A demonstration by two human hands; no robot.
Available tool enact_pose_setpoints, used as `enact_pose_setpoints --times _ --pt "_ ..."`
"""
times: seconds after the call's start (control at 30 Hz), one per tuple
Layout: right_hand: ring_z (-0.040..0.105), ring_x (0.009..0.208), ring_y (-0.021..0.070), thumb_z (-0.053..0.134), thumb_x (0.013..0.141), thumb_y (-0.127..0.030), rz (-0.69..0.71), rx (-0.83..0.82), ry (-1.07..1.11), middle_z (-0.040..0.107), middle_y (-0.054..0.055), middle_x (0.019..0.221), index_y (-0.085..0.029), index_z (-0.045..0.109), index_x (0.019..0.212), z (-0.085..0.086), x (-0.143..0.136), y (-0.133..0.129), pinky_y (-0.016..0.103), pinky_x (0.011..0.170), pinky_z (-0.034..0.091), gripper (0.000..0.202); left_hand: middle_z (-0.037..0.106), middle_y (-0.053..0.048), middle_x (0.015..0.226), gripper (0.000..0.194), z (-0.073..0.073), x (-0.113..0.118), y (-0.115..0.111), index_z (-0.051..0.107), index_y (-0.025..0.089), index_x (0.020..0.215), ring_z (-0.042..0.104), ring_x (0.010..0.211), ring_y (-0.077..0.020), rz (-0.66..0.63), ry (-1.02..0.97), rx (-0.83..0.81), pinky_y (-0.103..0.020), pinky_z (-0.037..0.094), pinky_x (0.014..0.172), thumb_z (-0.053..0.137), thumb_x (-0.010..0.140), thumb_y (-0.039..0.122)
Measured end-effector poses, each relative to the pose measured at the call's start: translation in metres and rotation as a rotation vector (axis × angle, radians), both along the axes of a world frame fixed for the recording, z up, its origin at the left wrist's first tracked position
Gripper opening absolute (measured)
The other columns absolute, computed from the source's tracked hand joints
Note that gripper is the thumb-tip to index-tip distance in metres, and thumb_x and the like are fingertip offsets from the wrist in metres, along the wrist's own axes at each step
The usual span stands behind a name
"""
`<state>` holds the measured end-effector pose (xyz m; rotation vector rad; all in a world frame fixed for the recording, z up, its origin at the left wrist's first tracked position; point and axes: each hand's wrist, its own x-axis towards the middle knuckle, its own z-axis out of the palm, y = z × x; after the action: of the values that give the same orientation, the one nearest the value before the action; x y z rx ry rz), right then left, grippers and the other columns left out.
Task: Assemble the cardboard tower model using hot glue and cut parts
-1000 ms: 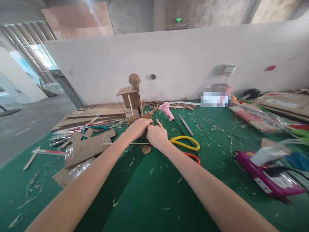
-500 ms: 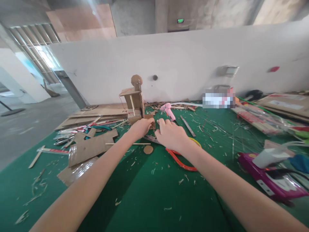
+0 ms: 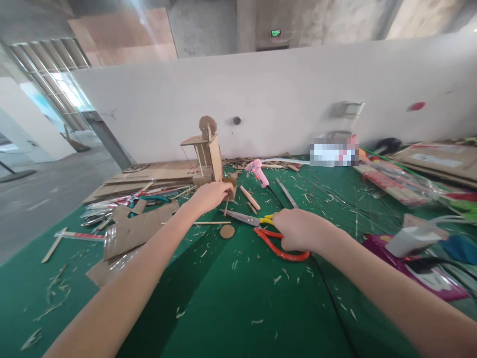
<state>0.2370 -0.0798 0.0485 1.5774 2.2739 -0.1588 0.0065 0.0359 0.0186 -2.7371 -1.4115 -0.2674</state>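
Note:
My left hand point(image 3: 214, 195) is closed in a pinch beside a cardboard model point(image 3: 208, 154) with a round disc on top. A thin wooden stick point(image 3: 226, 205) points down from its fingertips, next to a small cardboard piece point(image 3: 232, 192); whether that piece is held too I cannot tell. My right hand point(image 3: 301, 229) is wrapped around the handles of large scissors point(image 3: 244, 217), one red and one yellow. Their blades lie near the table, pointing left toward the stick. Just below the blades rests a cardboard disc point(image 3: 227, 231).
A pink glue gun point(image 3: 258, 172) and a metal strip point(image 3: 286, 193) lie behind the scissors. Cardboard scraps point(image 3: 139, 231) and tools cover the left side. A purple power strip point(image 3: 380, 243) with plugs stands at right. Shavings dot the green table point(image 3: 223, 308); a white wall point(image 3: 276, 99) rises behind.
My right hand has left the stick beside my left hand, moved right and toward me, and taken hold of the scissors' handles. My left hand stays by the model, which appears slightly turned.

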Motion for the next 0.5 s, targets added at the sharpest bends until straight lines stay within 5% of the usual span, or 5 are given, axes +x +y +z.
enact_pose_setpoints --times 0.23,0.5 --pt "0.065 0.072 0.0221 0.052 0.07 -0.005 0.03 0.197 0.119 0.067 0.008 0.083 -0.016 0.06 0.087 -0.009 0.017 -0.01 0.028 0.053 0.036 0.022 0.069 -0.006 0.105 0.022 0.011 -0.007 0.0 0.064 0.023 0.099 0.063 0.088 -0.0203 -0.019 -0.011 -0.049 -0.029 0.045 0.073 0.045 0.089 0.021" --pt "0.064 0.069 0.0232 0.055 0.082 -0.022 -0.251 0.303 0.039 0.066 0.006 0.082 -0.02 0.052 0.085 -0.02 0.068 -0.041 0.031 0.058 0.036 0.004 0.066 -0.007 0.112 0.026 0.014 -0.002 -0.007 0.058 0.025 0.11 0.064 0.087 -0.0233 0.007 0.033 -0.038 -0.031 0.045 0.071 0.041 0.091 0.018"
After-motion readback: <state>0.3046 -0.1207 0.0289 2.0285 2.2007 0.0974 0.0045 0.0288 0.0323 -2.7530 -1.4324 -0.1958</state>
